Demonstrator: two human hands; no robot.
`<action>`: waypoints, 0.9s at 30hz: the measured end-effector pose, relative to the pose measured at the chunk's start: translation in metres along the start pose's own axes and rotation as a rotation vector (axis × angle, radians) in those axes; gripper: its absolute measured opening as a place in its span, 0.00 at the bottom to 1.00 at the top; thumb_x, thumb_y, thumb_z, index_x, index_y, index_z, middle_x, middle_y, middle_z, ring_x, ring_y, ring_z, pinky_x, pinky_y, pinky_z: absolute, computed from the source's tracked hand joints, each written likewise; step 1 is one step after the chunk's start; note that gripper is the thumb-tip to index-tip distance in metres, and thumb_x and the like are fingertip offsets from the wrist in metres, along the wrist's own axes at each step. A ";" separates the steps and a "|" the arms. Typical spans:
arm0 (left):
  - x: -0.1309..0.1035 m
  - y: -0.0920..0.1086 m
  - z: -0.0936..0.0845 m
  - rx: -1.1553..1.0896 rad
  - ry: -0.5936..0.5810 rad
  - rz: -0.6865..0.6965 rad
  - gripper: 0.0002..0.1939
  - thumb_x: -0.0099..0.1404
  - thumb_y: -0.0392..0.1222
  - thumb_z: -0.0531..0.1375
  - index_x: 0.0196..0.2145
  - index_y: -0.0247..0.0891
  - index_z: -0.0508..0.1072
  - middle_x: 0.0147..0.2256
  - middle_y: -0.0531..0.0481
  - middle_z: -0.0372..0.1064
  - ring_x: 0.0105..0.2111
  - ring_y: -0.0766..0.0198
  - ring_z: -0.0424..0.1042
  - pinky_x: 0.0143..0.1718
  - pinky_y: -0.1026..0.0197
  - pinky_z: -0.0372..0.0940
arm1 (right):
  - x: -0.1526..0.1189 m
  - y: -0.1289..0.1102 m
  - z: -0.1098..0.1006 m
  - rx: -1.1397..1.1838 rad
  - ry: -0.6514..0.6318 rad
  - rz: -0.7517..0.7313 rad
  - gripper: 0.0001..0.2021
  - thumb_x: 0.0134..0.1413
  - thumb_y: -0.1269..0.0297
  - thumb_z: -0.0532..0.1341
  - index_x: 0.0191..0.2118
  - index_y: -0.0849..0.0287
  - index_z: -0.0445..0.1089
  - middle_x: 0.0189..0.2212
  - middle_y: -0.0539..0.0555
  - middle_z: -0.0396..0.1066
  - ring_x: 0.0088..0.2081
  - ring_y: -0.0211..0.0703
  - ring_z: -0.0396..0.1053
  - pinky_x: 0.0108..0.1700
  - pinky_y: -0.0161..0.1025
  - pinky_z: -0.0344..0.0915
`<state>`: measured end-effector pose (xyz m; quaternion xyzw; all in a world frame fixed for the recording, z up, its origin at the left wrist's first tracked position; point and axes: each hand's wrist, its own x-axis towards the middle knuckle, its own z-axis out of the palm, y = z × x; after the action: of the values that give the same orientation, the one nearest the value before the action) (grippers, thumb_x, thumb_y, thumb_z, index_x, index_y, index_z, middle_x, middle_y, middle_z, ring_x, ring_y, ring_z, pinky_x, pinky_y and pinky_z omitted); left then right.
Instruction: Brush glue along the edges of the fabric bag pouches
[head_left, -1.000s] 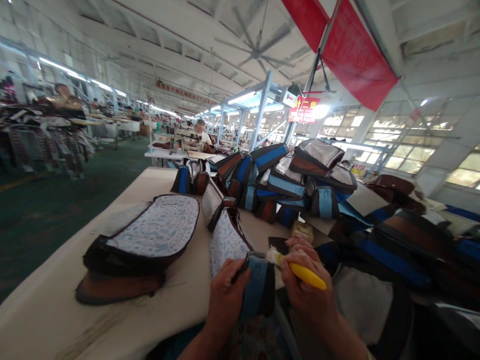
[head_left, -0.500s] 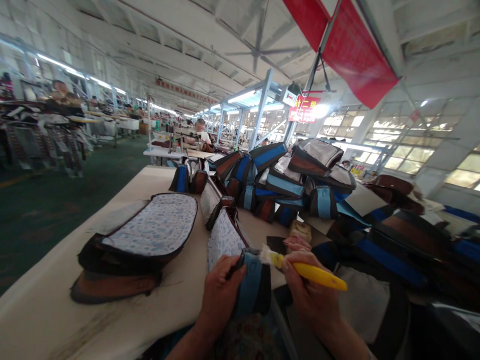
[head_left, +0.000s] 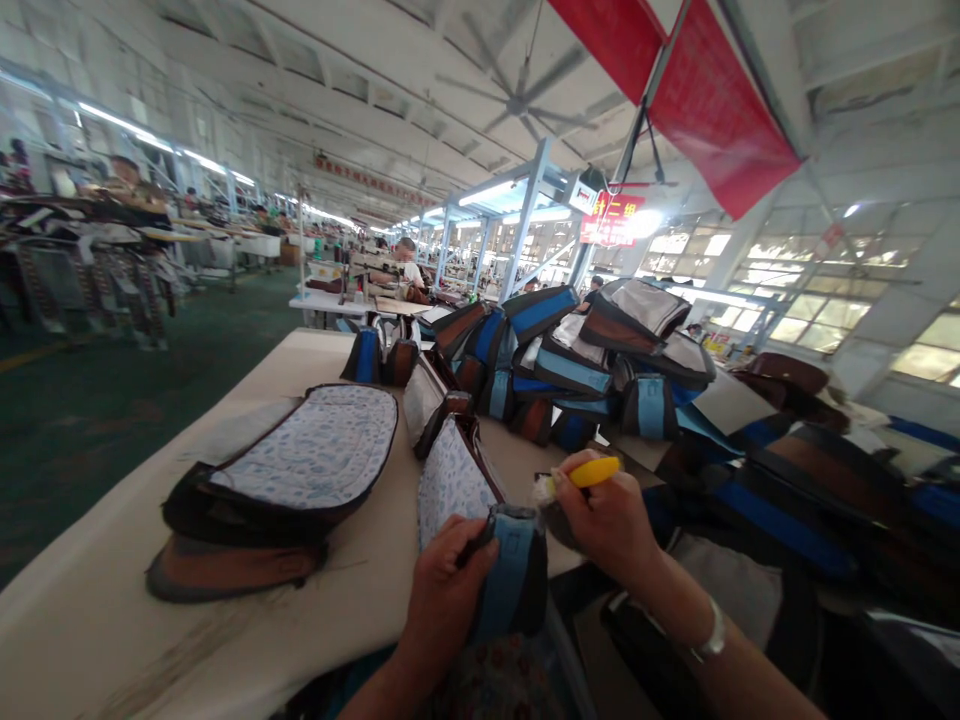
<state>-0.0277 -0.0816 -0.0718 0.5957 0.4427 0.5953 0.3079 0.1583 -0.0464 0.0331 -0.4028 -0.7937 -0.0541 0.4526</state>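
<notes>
My left hand [head_left: 450, 580] grips the edge of a fabric bag piece [head_left: 508, 570], dark grey with a light blue stripe, near the table's front edge. Its lining, white with a pale blue print [head_left: 456, 475], shows behind the fingers. In my right hand [head_left: 611, 525] is a brush with a yellow handle [head_left: 596, 471] and pale bristles. The bristles are just right of the piece's top edge; I cannot tell whether they touch it. My right hand hides part of the brush and the tabletop behind it.
On the left of the pale table [head_left: 255, 385] lies a stack of bag panels [head_left: 307, 450] with printed lining. A heap of similar blue, brown and grey pieces [head_left: 577, 350] stands at the back, and more pieces [head_left: 780, 500] lie on the right. Co-workers sit farther off.
My right hand has moved up and turned, and the brush handle now tilts upward instead of pointing down to the right. My left hand still holds the piece.
</notes>
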 end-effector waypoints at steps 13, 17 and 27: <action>-0.003 0.001 0.001 -0.048 0.029 0.005 0.09 0.64 0.44 0.59 0.29 0.38 0.74 0.30 0.51 0.64 0.32 0.62 0.65 0.34 0.63 0.62 | 0.025 -0.023 0.022 0.280 -0.139 0.043 0.10 0.60 0.63 0.57 0.28 0.57 0.67 0.21 0.46 0.65 0.23 0.38 0.64 0.28 0.35 0.59; -0.004 0.004 0.000 -0.007 0.050 0.033 0.10 0.64 0.44 0.59 0.28 0.38 0.73 0.28 0.51 0.63 0.31 0.62 0.66 0.33 0.63 0.62 | 0.028 -0.027 0.029 0.199 -0.076 0.038 0.09 0.58 0.63 0.58 0.28 0.58 0.68 0.20 0.47 0.65 0.23 0.39 0.64 0.29 0.36 0.59; -0.001 -0.003 0.006 0.386 0.143 0.409 0.06 0.67 0.35 0.56 0.35 0.36 0.74 0.29 0.48 0.65 0.29 0.64 0.67 0.30 0.63 0.61 | 0.036 -0.025 0.010 0.128 -0.016 -0.006 0.11 0.61 0.59 0.58 0.29 0.57 0.67 0.22 0.48 0.66 0.24 0.40 0.65 0.30 0.38 0.58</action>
<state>-0.0220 -0.0800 -0.0750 0.6766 0.4394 0.5902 0.0302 0.1247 -0.0373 0.0613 -0.3711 -0.8005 -0.0015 0.4707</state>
